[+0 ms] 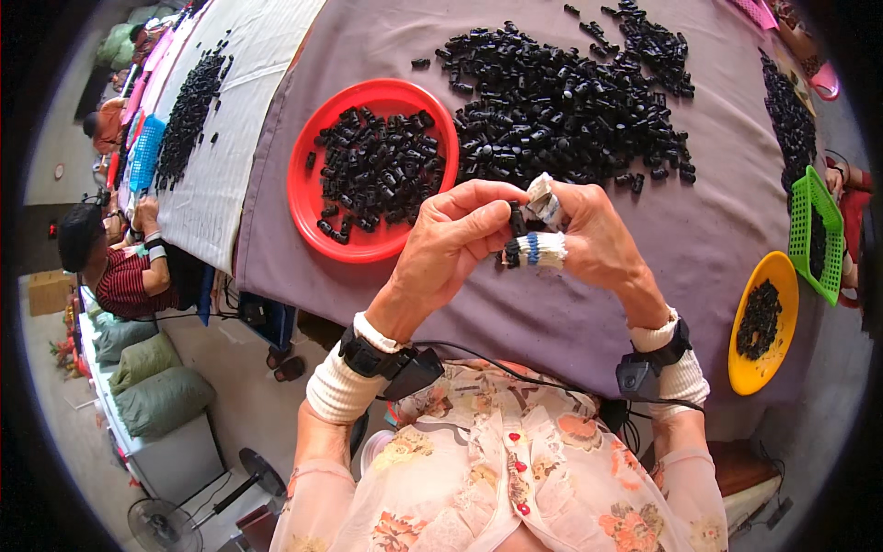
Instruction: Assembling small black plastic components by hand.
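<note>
Pinching one small black plastic part (pixel 517 221) upright, we close left hand (pixel 455 235) and right hand (pixel 589 241) on it; the loose pile (pixel 561 101) lies at twelve o'clock.

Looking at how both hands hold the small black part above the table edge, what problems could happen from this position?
1. The small black part is pinched between the left hand and right hand close to the edge of the purple table; if it slips, it would probably fall to the lap or floor.
2. The wrapped fingertips may reduce feeling, so grip could be less sure.
3. The black pile lies loose; a sweeping forearm might scatter pieces.
</note>
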`<state>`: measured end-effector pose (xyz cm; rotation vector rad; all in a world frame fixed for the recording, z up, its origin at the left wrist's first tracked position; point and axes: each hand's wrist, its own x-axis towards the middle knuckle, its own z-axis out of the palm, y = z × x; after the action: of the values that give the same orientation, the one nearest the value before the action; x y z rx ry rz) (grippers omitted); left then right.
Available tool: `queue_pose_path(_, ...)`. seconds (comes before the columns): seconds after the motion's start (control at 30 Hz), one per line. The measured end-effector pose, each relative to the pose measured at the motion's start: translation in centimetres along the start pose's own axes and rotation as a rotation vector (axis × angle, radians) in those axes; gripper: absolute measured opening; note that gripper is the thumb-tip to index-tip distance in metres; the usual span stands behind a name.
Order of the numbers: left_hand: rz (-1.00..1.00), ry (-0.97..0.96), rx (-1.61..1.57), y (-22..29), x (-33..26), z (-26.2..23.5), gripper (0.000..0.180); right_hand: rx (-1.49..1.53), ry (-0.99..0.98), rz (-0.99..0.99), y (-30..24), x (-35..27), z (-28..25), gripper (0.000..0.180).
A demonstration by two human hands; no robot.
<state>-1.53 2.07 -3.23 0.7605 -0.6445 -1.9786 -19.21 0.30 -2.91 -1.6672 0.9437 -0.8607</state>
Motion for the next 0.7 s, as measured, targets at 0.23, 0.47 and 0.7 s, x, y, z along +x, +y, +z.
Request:
queue_pose_path(0.23, 0.079, 0.056, 0.153, -0.33, 0.21, 0.37, 0.016, -0.012, 0.016, 0.027, -0.01, -0.13, 0.26, 0.027)
queue_pose_path(0.47, 0.077, 0.154, 0.061, -0.79, 0.51, 0.79, 0.012, -0.001, 0.031, 0.049, -0.14, -0.11, 0.54, 0.026)
queue_pose_path(0.7, 0.119, 0.122, 0.241, -0.56, -0.17, 0.44, 0.013, -0.047, 0.062, 0.057, -0.43, -0.04, 0.67, 0.026)
